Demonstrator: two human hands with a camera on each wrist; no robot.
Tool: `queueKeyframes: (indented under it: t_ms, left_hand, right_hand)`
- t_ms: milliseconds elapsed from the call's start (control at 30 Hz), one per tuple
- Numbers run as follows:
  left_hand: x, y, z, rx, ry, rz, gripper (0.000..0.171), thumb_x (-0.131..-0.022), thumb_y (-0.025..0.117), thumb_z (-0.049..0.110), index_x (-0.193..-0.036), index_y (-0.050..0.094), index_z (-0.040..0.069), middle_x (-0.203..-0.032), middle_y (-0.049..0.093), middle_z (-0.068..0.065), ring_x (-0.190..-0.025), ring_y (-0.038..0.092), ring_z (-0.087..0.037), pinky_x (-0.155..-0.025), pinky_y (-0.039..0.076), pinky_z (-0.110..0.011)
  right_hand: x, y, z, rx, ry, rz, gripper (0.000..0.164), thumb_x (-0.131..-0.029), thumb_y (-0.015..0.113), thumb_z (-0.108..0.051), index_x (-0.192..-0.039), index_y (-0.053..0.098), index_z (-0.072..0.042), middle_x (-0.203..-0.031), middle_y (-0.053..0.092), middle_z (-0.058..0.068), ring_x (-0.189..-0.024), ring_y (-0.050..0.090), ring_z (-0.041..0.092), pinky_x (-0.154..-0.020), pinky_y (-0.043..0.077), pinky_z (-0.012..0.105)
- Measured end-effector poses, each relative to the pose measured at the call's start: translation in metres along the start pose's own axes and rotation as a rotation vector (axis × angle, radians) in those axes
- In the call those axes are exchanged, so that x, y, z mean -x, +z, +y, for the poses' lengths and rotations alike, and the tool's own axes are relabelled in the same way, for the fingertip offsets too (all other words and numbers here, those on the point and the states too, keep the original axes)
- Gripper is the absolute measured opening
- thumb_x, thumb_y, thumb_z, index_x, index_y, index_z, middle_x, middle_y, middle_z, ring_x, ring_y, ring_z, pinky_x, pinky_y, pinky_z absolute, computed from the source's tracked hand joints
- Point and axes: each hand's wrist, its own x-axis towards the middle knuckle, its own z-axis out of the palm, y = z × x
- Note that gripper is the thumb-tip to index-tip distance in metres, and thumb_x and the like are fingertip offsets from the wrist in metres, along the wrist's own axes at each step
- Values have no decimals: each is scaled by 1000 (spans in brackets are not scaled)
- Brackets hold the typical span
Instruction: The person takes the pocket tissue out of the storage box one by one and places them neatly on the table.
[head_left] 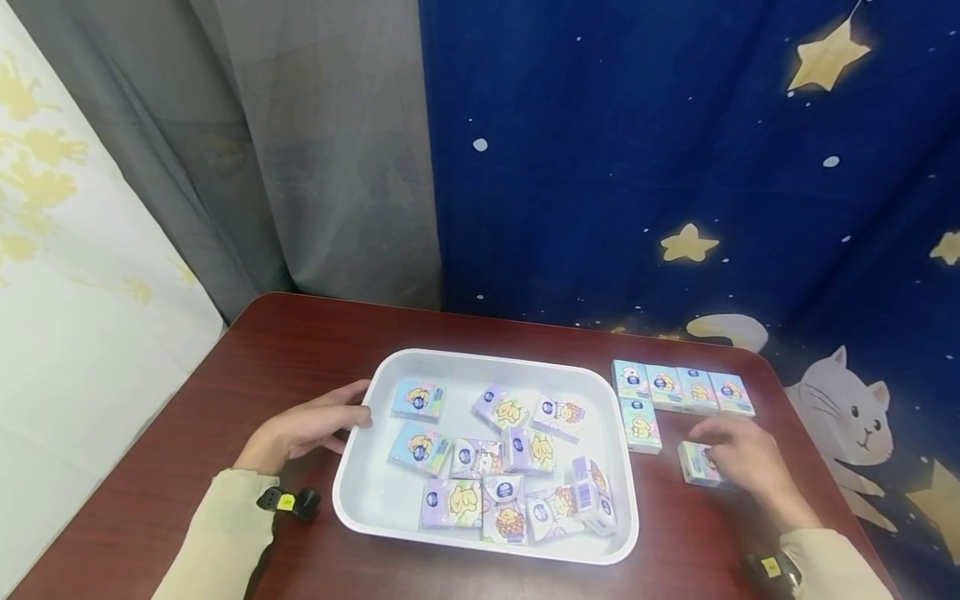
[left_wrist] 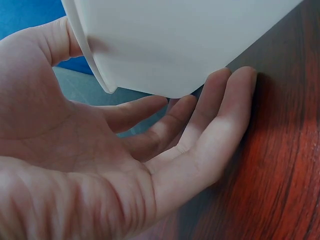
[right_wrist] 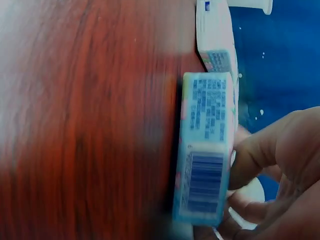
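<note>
Right of the white plastic tray (head_left: 382, 500), gripped at the rim by left hand (head_left: 311, 425), note blue tissue packet (right_wrist: 205, 117) pinched by right hand (head_left: 738, 454), judged light, squashy, slick-wrapped, best held by edges.

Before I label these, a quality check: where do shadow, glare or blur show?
Left wrist: a soft shadow on the white tray beside the left hand; right wrist: pale glare on the tabletop, fine print on the held packet blurred; head: soft lettering on the tray packets.
</note>
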Motion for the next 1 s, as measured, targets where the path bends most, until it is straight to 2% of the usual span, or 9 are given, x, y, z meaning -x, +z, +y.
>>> queueKeyframes:
  t_ms: [67,133,267,367,433,500,633,800,1000]
  left_hand:
    - [0,0,0,-1,-1,1,85,-96,64,15,-170,26,5,-130,69,-19,-106,72,-34,-89,63,-57]
    - [0,0,0,-5,-3,4,85,-95,64,15,-170,26,5,-130,69,-19,-106,72,-33,-89,63,-56]
    - [0,0,1,-11,-3,6,85,-95,64,15,-170,26,5,-131,69,-19,-107,72,-33,-89,63,-56]
    - [1,0,0,-14,-4,6,85,-95,64,16,-170,26,5,-131,69,-19,-107,72,-33,-89,63,-57]
    - [1,0,0,-14,-5,5,85,-96,65,16,-171,26,5,-132,69,-18,-108,71,-33,-90,63,-57]
    - [1,1,-1,-14,-4,2,85,-96,65,16,-171,26,5,-132,69,-18,-108,71,-33,-91,63,-58]
    - [1,2,-2,-12,-4,0,85,-96,65,16,-170,26,4,-132,69,-18,-108,71,-33,-91,62,-58]
    - [0,1,-2,-14,0,3,85,-96,66,17,-170,26,4,-132,69,-18,-108,71,-33,-91,63,-58]
    - [0,1,0,-13,4,-2,85,-96,65,16,-170,26,4,-132,69,-19,-108,72,-33,-91,63,-57]
  right_hand:
    - [3,-4,2,21,9,-17,35,-91,69,-3,-125,71,8,-131,62,39,-107,61,51,-87,52,64]
    - [5,-9,5,45,32,-50,44,-96,69,-9,-133,60,14,-128,60,42,-106,61,52,-87,52,66]
    - [12,-18,10,52,103,-150,50,-104,63,-21,-132,46,17,-108,63,34,-88,67,38,-76,57,52]
    - [16,-21,11,-19,141,-199,42,-107,60,-19,-127,40,13,-96,63,25,-74,69,25,-67,62,41]
    - [18,-20,10,-65,155,-216,37,-108,58,-15,-125,39,12,-95,63,26,-72,71,24,-66,64,40]
    - [18,-20,9,-76,154,-218,34,-108,57,-12,-125,39,11,-98,64,28,-76,73,25,-69,64,41]
    - [14,-18,7,-27,133,-194,31,-107,59,-11,-123,44,12,-102,65,29,-84,71,30,-74,61,44]
    - [7,-19,5,-11,134,-153,36,-104,62,-11,-122,47,17,-102,65,31,-87,69,34,-71,61,43]
    - [0,-17,2,8,119,-78,42,-99,70,-12,-121,51,19,-100,67,30,-88,68,37,-74,57,49]
